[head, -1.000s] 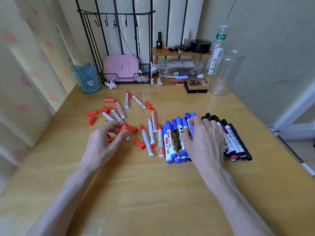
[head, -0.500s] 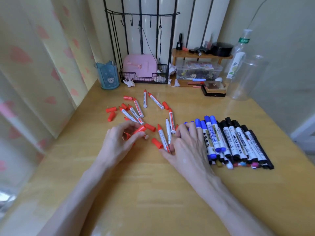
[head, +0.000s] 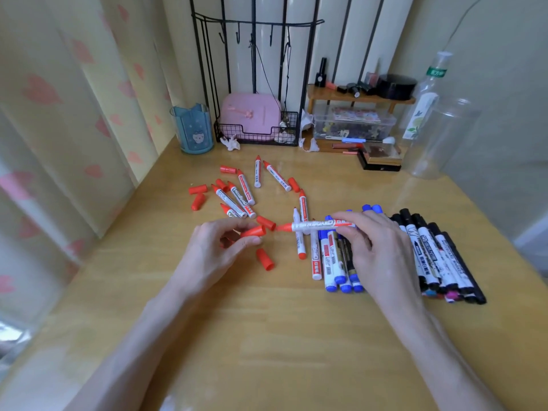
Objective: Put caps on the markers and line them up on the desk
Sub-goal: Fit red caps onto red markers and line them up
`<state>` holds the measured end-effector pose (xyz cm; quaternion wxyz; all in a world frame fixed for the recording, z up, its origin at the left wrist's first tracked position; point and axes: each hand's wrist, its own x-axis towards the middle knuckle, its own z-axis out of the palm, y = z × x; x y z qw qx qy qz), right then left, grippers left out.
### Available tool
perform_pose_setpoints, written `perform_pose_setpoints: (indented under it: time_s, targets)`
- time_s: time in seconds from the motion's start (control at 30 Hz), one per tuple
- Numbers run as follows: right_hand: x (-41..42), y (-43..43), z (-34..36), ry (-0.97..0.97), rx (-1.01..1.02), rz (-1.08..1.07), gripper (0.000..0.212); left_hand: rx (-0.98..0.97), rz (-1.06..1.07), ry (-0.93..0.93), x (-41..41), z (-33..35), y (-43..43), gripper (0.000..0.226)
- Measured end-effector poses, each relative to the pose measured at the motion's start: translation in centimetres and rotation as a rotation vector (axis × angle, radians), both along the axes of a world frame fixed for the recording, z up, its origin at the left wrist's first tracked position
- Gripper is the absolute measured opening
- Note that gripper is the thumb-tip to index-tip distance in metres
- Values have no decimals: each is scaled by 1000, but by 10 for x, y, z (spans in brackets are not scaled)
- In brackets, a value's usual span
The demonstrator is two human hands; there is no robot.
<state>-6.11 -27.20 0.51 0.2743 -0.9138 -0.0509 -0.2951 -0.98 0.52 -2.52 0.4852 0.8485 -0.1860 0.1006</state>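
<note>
The left hand (head: 219, 247) pinches a loose red plastic cap (head: 253, 231) between thumb and fingertips, its open end turned toward the right. The right hand (head: 373, 250) is closed on the rear half of an uncapped red whiteboard marker with a white barrel (head: 314, 226), held level above the yellow wooden worktop (head: 267, 336), its red tip pointing left at the cap. Tip and cap are near each other but apart.

Under the right hand, toward the right edge of the worktop, lies a row of capped blue markers (head: 335, 262) packed side by side, and just beyond them a row of capped black markers (head: 439, 256), both rows running front to back. Two red markers (head: 315, 256) lie at the left end of the blue row.

Toward the middle and left of the worktop, uncapped red markers (head: 240, 197) lie scattered at varied angles with loose red caps (head: 198, 189) among them; another cap (head: 264, 258) sits just below the left hand's thumb.

Along the back edge stand a blue translucent pen cup (head: 194, 129), a black wire rack (head: 258, 126) holding a pink case, and a clear plastic bottle (head: 436, 137).
</note>
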Motion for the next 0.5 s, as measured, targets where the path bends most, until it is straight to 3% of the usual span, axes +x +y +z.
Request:
perform_pose_setpoints:
  time_s: [0.17, 0.5]
  targets:
    - [1, -4, 2, 10, 129, 81, 21, 23, -30, 2, -1, -1, 0, 19]
    - [-1, 7, -1, 19, 104, 173, 16, 31, -58, -26, -6, 1, -5, 14]
